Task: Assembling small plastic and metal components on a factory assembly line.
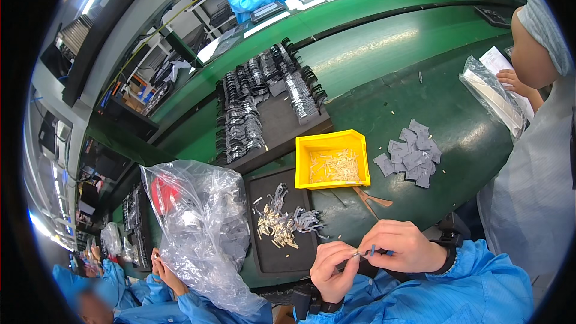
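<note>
In front of my chest both hands come together over small work. My left hand (332,269) is closed, its thumb and fingertips pinching a tiny part too small to name. My right hand (399,246) is closed around a small dark and blue piece (373,250), whose thin end meets the left fingertips. Just left of the hands lies a black tray (264,190) with a heap of small brass-coloured pins (279,233) and grey curved plastic parts (307,221). Beyond them stands a yellow bin (331,138) holding many small pale sticks.
A tool with two orange-brown handles (373,198) lies by the bin. Grey flat pieces (414,155) are piled to the right. Rows of black parts stand on a dark board (282,114). A clear plastic bag (198,222) bulges at left. Co-workers sit left, right and across.
</note>
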The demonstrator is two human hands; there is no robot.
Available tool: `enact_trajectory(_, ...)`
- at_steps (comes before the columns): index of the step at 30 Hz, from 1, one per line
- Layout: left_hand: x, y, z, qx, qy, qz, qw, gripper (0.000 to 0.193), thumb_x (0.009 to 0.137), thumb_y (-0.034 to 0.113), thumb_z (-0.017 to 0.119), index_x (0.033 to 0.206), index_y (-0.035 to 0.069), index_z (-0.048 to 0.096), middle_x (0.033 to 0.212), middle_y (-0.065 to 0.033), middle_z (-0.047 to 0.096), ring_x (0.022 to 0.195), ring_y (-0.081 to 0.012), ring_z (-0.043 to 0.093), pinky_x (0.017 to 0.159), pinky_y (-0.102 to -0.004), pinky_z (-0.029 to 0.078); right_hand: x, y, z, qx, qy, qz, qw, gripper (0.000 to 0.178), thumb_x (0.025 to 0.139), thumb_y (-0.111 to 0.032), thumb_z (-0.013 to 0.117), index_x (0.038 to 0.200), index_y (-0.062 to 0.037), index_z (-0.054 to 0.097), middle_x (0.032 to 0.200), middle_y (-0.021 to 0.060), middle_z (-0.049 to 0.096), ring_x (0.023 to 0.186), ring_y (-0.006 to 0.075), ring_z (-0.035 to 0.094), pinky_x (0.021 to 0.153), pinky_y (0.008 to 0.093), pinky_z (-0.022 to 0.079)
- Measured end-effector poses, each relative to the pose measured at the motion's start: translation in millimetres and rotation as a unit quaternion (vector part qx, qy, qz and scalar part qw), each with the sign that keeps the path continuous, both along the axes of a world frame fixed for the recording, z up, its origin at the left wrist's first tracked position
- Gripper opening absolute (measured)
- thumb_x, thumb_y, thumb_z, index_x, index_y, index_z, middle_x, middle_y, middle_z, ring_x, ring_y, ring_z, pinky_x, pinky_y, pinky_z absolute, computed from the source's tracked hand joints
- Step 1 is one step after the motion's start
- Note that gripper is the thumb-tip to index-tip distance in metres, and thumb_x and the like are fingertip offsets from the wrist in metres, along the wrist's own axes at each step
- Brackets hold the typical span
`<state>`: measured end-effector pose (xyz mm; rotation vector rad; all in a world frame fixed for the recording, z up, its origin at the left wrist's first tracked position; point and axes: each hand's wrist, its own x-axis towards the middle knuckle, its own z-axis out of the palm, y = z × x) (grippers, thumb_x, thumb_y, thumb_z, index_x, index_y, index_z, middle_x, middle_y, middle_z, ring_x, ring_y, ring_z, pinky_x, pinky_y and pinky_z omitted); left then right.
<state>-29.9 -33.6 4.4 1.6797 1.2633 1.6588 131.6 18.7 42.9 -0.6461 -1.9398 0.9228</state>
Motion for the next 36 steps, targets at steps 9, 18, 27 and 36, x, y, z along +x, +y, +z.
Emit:
enact_trajectory(9, 7, -4, -4, -0.079, -0.127, 0.011, 0.989, 0.012, 0.074, -0.009, 0.063, 0.083, -0.003, 0.058, 0.085, -0.0123, 0.060, 0.081, -0.0192, 0.056, 0.073, -0.0291, 0.045, -4, 0, -6, -0.069, 0.021, -0.005, 0.997, 0.011, 0.075, -0.002, 0.067, 0.082, 0.0002, 0.059, 0.081, 0.0097, 0.062, 0.071, 0.0226, 0.060, 0.060, 0.0294, 0.048)
enact_trajectory(18, 5, -6, -3, -0.113, -0.142, 0.023, 0.983, 0.012, 0.074, -0.009, 0.065, 0.084, -0.004, 0.061, 0.085, -0.0118, 0.062, 0.079, -0.0185, 0.059, 0.073, -0.0283, 0.047, -4, 0, -6, -0.090, 0.022, -0.013, 0.996, 0.010, 0.076, -0.003, 0.068, 0.081, 0.0009, 0.060, 0.078, 0.0095, 0.063, 0.068, 0.0216, 0.061, 0.058, 0.0288, 0.048)
enact_trajectory(27, 10, -5, -2, -0.066, -0.099, 0.024, 0.993, 0.016, 0.071, -0.009, 0.067, 0.084, -0.002, 0.060, 0.082, -0.0106, 0.061, 0.077, -0.0199, 0.059, 0.071, -0.0282, 0.047, -1, 2, -3, -0.096, 0.002, 0.004, 0.995, 0.010, 0.072, -0.002, 0.069, 0.074, -0.0001, 0.059, 0.078, 0.0083, 0.065, 0.067, 0.0195, 0.063, 0.059, 0.0263, 0.049)
enact_trajectory(36, 13, -8, -12, -0.178, -0.323, -0.002, 0.930, 0.015, 0.077, -0.010, 0.064, 0.091, -0.005, 0.061, 0.091, -0.0086, 0.061, 0.083, -0.0137, 0.056, 0.073, -0.0252, 0.046, -1, 4, -13, -0.207, 0.018, -0.016, 0.978, 0.013, 0.079, -0.009, 0.067, 0.086, 0.0007, 0.064, 0.074, 0.0073, 0.063, 0.060, 0.0121, 0.059, 0.055, 0.0228, 0.048)
